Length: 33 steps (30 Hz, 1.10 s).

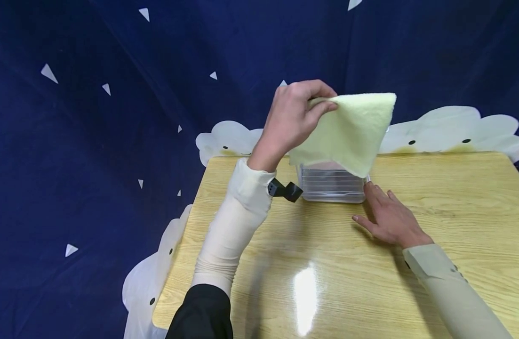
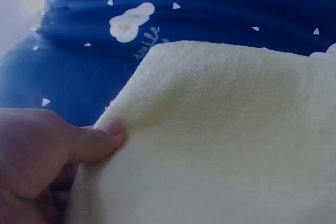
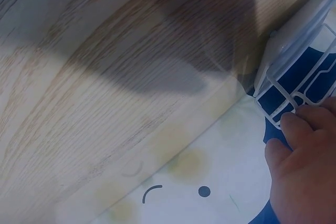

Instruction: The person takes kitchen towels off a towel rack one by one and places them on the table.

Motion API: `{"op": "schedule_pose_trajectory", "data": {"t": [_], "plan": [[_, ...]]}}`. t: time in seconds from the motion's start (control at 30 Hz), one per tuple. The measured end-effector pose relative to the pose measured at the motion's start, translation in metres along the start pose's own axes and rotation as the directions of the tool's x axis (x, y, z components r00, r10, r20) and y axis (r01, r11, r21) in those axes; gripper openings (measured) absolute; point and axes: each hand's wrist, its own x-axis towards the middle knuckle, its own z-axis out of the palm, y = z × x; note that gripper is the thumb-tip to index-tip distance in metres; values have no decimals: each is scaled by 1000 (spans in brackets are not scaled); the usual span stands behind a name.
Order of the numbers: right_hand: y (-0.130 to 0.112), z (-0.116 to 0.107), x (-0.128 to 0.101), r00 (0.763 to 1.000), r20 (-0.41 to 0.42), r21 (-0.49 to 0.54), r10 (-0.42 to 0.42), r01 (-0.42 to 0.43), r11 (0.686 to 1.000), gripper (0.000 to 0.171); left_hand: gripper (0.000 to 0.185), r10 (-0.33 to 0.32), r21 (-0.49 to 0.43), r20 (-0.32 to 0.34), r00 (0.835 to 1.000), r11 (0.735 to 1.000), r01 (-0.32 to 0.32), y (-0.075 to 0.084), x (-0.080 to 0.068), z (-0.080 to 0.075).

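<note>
My left hand pinches a pale yellow cloth by its upper edge between thumb and fingers. The cloth hangs open in the air and covers the far part of a wire rack with a tray behind it. Up close in the left wrist view, the cloth looks fuzzy, with the thumb pressed on its face. Low over the table, my right hand reaches to the rack's right side with fingers extended. In the right wrist view its fingertips are at the white wires of the rack.
The rack stands on a light wood-grain table, near its far edge. White cloud-shaped edging with drawn faces lines that edge and the left side. Behind hangs a dark blue curtain with white triangles.
</note>
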Motion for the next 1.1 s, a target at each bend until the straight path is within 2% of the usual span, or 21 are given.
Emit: {"op": "schedule_pose_trajectory", "data": {"t": [0.27, 0.43, 0.57, 0.93, 1.1], "plan": [[0, 2, 0, 1000, -9, 4, -3, 3, 1000, 103, 12, 17, -11, -9, 1000, 1000, -17, 11, -8, -12], [-3, 2, 3, 1000, -27, 27, 8, -7, 1000, 107, 11, 60, -70, -41, 997, 996, -63, 13, -15, -19], [-5, 1, 4, 1000, -22, 38, 15, -14, 999, 108, 11, 52, -104, -54, 997, 993, -57, 13, -22, -25], [-4, 2, 2, 1000, 13, 7, 20, -20, 1000, 102, 9, 39, -55, -38, 999, 998, -41, 17, -35, -36], [-4, 5, 3, 1000, 10, 8, 21, -21, 1000, 104, 9, 77, -45, -48, 996, 996, -79, 21, -45, -43]]}}
